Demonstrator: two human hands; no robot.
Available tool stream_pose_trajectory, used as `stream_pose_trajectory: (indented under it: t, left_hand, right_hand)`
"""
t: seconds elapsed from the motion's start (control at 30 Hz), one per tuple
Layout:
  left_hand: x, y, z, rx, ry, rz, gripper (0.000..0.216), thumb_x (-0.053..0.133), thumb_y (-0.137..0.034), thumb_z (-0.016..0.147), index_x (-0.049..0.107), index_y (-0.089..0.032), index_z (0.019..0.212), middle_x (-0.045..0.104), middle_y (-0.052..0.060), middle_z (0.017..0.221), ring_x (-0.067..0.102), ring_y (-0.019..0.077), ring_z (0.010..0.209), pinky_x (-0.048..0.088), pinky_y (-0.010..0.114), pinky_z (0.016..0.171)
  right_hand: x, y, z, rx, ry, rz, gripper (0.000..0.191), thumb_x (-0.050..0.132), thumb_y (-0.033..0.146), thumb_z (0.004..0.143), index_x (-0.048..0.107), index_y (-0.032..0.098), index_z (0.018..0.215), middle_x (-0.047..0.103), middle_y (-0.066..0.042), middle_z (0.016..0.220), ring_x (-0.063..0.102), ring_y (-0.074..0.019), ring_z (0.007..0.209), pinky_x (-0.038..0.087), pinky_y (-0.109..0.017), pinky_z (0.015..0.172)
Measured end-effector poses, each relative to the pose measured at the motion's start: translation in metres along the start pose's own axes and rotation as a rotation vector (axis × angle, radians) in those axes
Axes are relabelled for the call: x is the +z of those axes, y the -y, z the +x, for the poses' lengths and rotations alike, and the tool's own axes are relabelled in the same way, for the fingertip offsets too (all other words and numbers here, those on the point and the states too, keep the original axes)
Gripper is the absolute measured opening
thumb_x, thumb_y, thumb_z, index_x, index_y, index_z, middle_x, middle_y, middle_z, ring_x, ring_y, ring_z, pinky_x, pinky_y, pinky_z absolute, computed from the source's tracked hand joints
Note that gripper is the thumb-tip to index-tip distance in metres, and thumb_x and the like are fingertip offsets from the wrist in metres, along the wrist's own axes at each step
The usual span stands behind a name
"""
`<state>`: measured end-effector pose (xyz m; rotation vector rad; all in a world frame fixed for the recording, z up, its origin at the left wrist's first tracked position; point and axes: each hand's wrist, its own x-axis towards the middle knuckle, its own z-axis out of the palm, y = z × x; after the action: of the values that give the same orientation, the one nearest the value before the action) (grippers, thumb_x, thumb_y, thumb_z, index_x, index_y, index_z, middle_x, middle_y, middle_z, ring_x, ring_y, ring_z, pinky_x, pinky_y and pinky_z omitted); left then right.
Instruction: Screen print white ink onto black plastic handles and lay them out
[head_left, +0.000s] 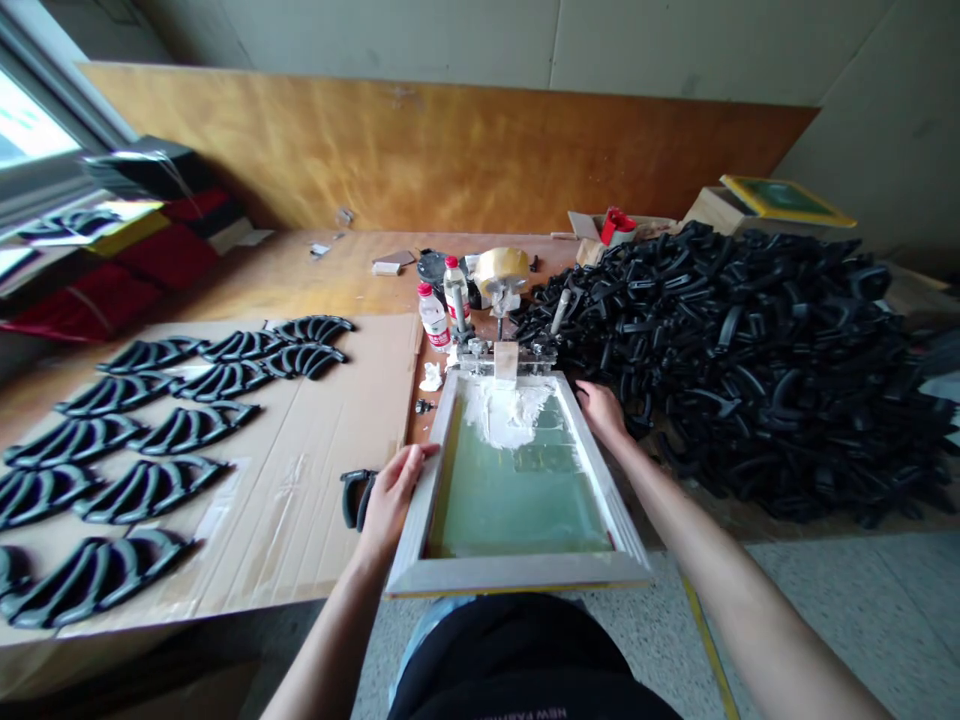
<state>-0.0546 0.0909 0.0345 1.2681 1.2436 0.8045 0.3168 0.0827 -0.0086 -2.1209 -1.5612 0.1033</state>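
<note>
Screen frame (pixel 517 572) near red-labelled bottles (pixel 433 322), "NEW" legible on black garment (pixel 517 650)

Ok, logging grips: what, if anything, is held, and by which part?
Cannot tell: left hand is at the left side of the screen frame, right hand beside its right.

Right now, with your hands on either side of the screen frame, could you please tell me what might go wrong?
The white paste on the screen mesh could smear if a hand brushes it. The heap of curved black parts lies close to the right hand, so a knock might dislodge some. The two red-capped bottles stand beside the metal clamp and might tip if bumped.
</note>
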Motion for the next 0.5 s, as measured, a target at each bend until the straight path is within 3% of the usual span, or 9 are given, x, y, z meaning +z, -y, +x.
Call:
stream_pose_trajectory:
  t: [0.07, 0.13, 0.23, 0.37, 0.5]
  left_hand:
    - [0.003, 0.027, -0.002, -0.072, 0.044, -0.002, 0.065, 0.062, -0.062, 0.078, 0.061, -0.018, 0.126, 0.071, 0.005, 0.090, 0.064, 0.0191, 0.078, 0.048, 0.026, 0.067]
    - [0.009, 0.050, 0.002, -0.109, 0.068, 0.021, 0.075, 0.063, -0.059, 0.077, 0.049, -0.021, 0.140, 0.069, 0.002, 0.083, 0.062, 0.0175, 0.071, 0.047, 0.026, 0.064]
    - [0.014, 0.073, 0.010, -0.105, 0.043, 0.096, 0.075, 0.061, -0.059, 0.078, 0.046, -0.022, 0.142, 0.066, 0.000, 0.077, 0.060, 0.0162, 0.066, 0.044, 0.025, 0.061]
    - [0.014, 0.084, 0.017, -0.110, 0.050, 0.117, 0.070, 0.059, -0.059, 0.079, 0.052, -0.021, 0.136, 0.066, 0.001, 0.079, 0.062, 0.0184, 0.072, 0.047, 0.028, 0.065]
    - [0.014, 0.090, 0.017, -0.118, 0.032, 0.096, 0.068, 0.059, -0.060, 0.079, 0.055, -0.019, 0.133, 0.070, 0.004, 0.084, 0.065, 0.0210, 0.079, 0.050, 0.030, 0.071]
  right_hand:
    - [-0.007, 0.013, 0.015, -0.046, -0.129, 0.027, 0.040, 0.050, 0.024, 0.093, 0.057, 0.016, 0.132, 0.061, -0.015, 0.129, 0.054, -0.0280, 0.121, 0.043, -0.046, 0.104]
    - [-0.004, 0.041, 0.027, -0.237, -0.174, 0.038, 0.053, 0.061, 0.026, 0.087, 0.050, 0.018, 0.138, 0.050, -0.013, 0.141, 0.045, -0.0280, 0.129, 0.039, -0.045, 0.108]
    - [0.014, 0.087, 0.040, -0.450, 0.001, -0.048, 0.052, 0.070, 0.023, 0.082, 0.054, 0.019, 0.131, 0.056, -0.012, 0.132, 0.050, -0.0266, 0.121, 0.042, -0.040, 0.102]
    - [0.032, 0.102, 0.043, -0.422, 0.263, -0.173, 0.016, 0.062, 0.021, 0.087, 0.063, 0.017, 0.102, 0.067, -0.008, 0.101, 0.060, -0.0218, 0.095, 0.046, -0.031, 0.082]
    - [0.034, 0.087, 0.033, -0.331, 0.233, -0.265, 0.012, 0.056, 0.018, 0.087, 0.061, 0.015, 0.097, 0.067, -0.010, 0.097, 0.059, -0.0230, 0.093, 0.043, -0.030, 0.079]
